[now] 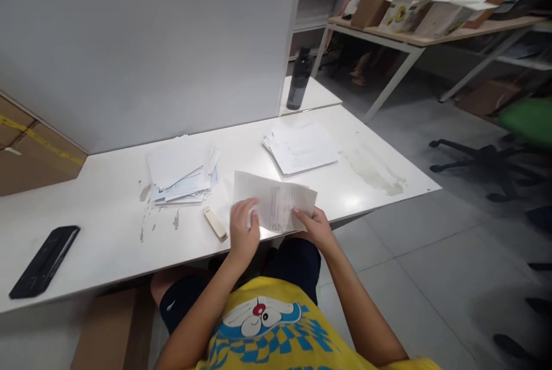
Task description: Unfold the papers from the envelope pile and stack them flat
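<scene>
Above the table's front edge, a printed sheet of paper (282, 197) with a crease and a round stamp mark is held between both hands. My right hand (317, 225) grips its right side, thumb on top and fingers underneath. At the left side, my left hand (244, 229) is closed on the paper with bent fingers, slightly blurred. A slim cream object (214, 223), which looks like a stapler, lies just left of my left hand. Beyond it sits an uneven stack of papers (179, 172). Behind the held sheet is a neater paper stack (302, 146).
The white table (116, 220) carries a black flat case (43, 261) at left and brownish stains. A dark bottle (299, 80) stands by the white partition (172, 42). Cardboard boxes (47, 154) are at the left edge. A green chair (528, 120) is at right.
</scene>
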A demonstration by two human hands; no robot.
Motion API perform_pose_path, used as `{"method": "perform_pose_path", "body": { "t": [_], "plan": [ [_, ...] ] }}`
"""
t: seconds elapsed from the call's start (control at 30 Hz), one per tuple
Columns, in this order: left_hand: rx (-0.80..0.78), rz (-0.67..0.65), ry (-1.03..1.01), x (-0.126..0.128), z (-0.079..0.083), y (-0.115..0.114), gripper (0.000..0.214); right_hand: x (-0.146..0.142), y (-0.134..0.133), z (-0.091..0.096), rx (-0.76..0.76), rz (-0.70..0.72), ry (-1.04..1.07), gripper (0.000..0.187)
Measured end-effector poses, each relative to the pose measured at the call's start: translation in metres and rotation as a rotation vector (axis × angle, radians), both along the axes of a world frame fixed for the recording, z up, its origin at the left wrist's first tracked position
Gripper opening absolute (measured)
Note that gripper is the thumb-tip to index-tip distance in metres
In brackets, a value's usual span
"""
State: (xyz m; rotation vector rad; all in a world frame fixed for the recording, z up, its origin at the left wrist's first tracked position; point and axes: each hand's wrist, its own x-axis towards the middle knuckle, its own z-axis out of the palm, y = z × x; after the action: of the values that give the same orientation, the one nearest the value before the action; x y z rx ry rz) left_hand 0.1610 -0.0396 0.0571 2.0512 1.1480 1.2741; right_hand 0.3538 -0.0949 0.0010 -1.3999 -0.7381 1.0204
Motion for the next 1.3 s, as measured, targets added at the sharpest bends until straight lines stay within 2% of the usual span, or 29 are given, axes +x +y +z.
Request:
{"method": "perform_pose_path", "body": {
  "t": [0.07, 0.1, 0.17, 0.23, 0.47, 0.63, 0.7, 0.77, 0.83, 0.9, 1.0, 1.07, 1.17, 1.3],
  "plan": [
    [-0.006, 0.149, -0.063, -0.004, -0.006, 0.007, 0.046, 0.013, -0.004, 0.010, 0.068, -0.026, -0.093, 0.045],
    [-0.027, 0.173, -0.087, -0.005, -0.009, 0.011, 0.055, 0.018, -0.004, 0.016, 0.102, -0.032, -0.139, 0.043],
    [-0.087, 0.126, -0.123, -0.003, -0.013, 0.017, 0.066, 0.024, -0.005, 0.025, 0.149, -0.013, -0.189, 0.042],
    [-0.149, 0.039, -0.158, -0.001, -0.017, 0.022, 0.066, 0.026, -0.005, 0.025, 0.173, 0.009, -0.181, 0.045],
    [-0.169, -0.014, -0.247, 0.005, -0.024, 0.018, 0.042, 0.023, -0.008, -0.005, 0.185, -0.094, -0.140, 0.040],
    [-0.204, 0.032, -0.284, 0.001, -0.011, -0.012, 0.031, 0.019, -0.019, -0.020, 0.133, -0.140, -0.142, 0.042],
    [-0.209, 0.044, -0.311, -0.010, -0.003, -0.030, 0.031, 0.018, -0.030, -0.020, 0.102, -0.059, -0.147, 0.042],
    [-0.200, 0.094, -0.365, -0.027, 0.001, -0.044, 0.032, 0.017, -0.042, -0.015, 0.042, 0.097, -0.182, 0.043],
    [-0.144, 0.163, -0.442, -0.051, -0.004, -0.048, 0.031, 0.015, -0.049, -0.008, -0.056, 0.288, -0.239, 0.042],
    [-0.063, 0.223, -0.461, -0.079, -0.018, -0.040, 0.031, 0.012, -0.049, -0.003, -0.153, 0.419, -0.305, 0.039],
    [0.003, 0.227, -0.197, -0.117, -0.042, -0.012, 0.035, 0.003, -0.038, -0.001, -0.238, 0.458, -0.369, 0.035],
    [0.021, 0.145, 0.076, -0.129, -0.054, 0.007, 0.038, -0.001, -0.029, 0.000, -0.286, 0.467, -0.421, 0.032],
    [0.030, -0.020, 0.346, -0.127, -0.061, 0.023, 0.042, -0.003, -0.019, 0.004, -0.379, 0.455, -0.456, 0.031],
    [-0.048, -0.141, 0.473, -0.117, -0.057, 0.024, 0.049, -0.001, -0.012, 0.013, -0.456, 0.322, -0.325, 0.038]
  ]
}}
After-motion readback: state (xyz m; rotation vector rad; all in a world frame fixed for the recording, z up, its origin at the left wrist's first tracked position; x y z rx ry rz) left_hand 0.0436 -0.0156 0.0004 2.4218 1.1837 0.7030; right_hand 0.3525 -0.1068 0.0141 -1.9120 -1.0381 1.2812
